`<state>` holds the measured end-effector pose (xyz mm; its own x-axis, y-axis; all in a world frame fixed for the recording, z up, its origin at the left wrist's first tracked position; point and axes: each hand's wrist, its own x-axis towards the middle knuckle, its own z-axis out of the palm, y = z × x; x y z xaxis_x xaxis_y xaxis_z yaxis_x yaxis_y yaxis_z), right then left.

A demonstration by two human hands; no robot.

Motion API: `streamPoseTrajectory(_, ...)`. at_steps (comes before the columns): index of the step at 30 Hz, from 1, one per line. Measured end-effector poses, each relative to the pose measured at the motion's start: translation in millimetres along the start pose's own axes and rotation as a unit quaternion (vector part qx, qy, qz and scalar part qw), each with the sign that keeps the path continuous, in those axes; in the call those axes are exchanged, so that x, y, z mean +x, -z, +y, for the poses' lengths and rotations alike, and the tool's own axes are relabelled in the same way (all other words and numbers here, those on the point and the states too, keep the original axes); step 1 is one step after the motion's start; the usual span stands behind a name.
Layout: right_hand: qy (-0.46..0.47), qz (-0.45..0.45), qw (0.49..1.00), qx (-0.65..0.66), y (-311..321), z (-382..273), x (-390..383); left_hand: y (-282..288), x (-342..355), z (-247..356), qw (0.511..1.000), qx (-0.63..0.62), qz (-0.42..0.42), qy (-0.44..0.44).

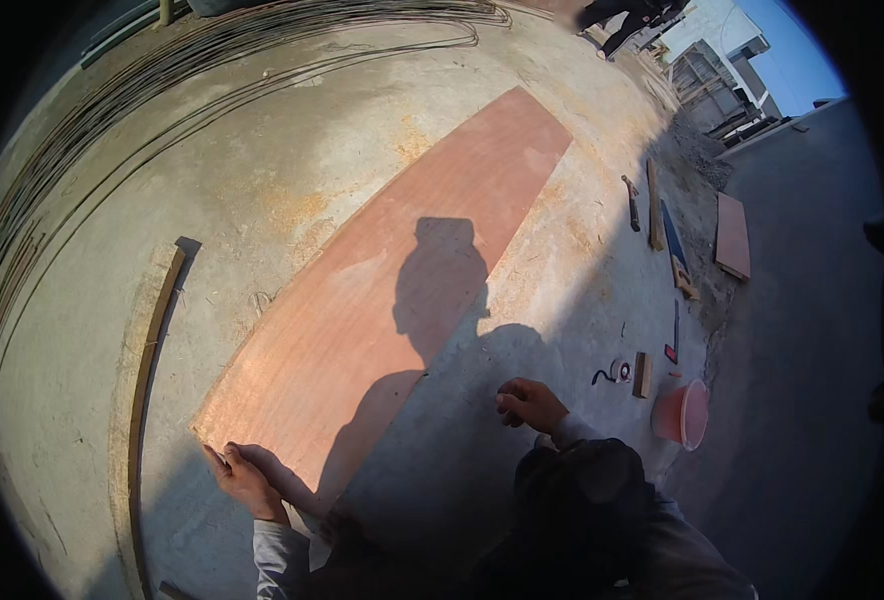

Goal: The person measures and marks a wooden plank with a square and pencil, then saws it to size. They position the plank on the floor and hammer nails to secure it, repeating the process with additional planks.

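A long reddish plywood sheet [362, 300] lies on the concrete floor, running from near left to far right. My left hand [247, 480] is at its near left corner, with thumb and fingers closed on the edge. My right hand [532, 404] is held above the floor to the right of the sheet, apart from it. Its fingers are curled in, and whatever they may hold is hidden. Shadows of a head and shoulders fall across the sheet.
A wooden batten [147, 370] lies at left, below bundled steel rods [112, 115]. On the right are a hammer [631, 202], handsaw [675, 250], tape measure [619, 371], wood block [642, 375] and pink bucket [670, 415] beside a wall [812, 330]. A person [627, 22] stands far off.
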<state>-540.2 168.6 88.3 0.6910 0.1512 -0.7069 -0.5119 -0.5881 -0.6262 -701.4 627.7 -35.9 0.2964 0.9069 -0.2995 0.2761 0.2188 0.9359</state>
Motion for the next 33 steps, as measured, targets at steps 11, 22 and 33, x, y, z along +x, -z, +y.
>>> streamPoseTrajectory(11, -0.047, 0.444, 0.894, 0.038, 103, 204, -92, -59, 40, 21, 0.944, 0.278, -0.02, -0.178)
streamPoseTrajectory(22, -0.301, 0.5, 0.749, -0.315, 380, 413, -209, -166, 92, 108, 0.784, 0.524, 0.032, -0.332)
streamPoseTrajectory(33, -0.087, 0.344, 0.889, -0.29, 284, 375, -246, -425, -190, 180, 0.55, 0.385, -0.419, -0.611)
